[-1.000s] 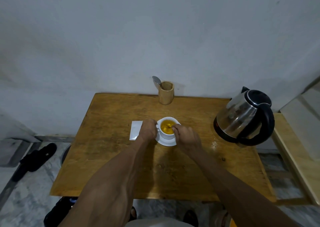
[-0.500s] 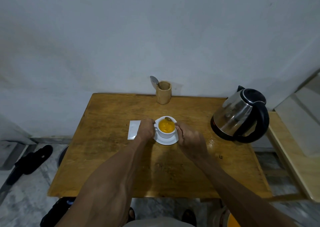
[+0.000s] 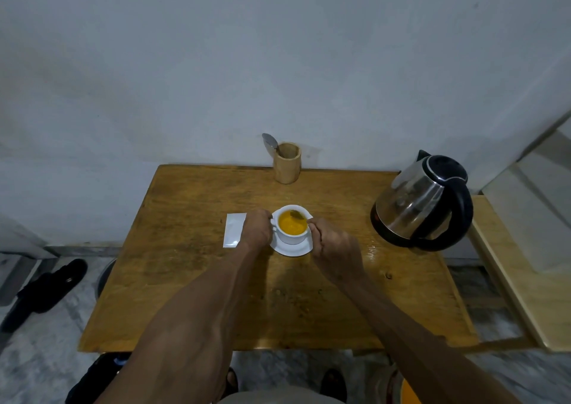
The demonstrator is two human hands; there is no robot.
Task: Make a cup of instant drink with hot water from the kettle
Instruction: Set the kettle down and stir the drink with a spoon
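A white cup (image 3: 293,239) full of orange drink stands on a white saucer (image 3: 293,249) in the middle of the wooden table (image 3: 191,280). My left hand (image 3: 255,230) grips the cup's handle side. My right hand (image 3: 335,250) pinches a spoon (image 3: 297,215) whose bowl lies in the drink near the far rim. A white sachet (image 3: 234,230) lies flat to the left of the cup, partly under my left hand. The steel and black kettle (image 3: 421,201) sits at the table's right.
A wooden holder (image 3: 287,163) with another spoon (image 3: 270,142) stands at the table's back edge against the wall. A light wooden bench (image 3: 525,280) adjoins on the right. Wet spots shine beside the kettle. Black sandals (image 3: 43,292) lie on the floor to the left.
The spoon has moved around inside the cup toward the far rim, and the drink has turned a fuller opaque orange. My left hand stays on the cup.
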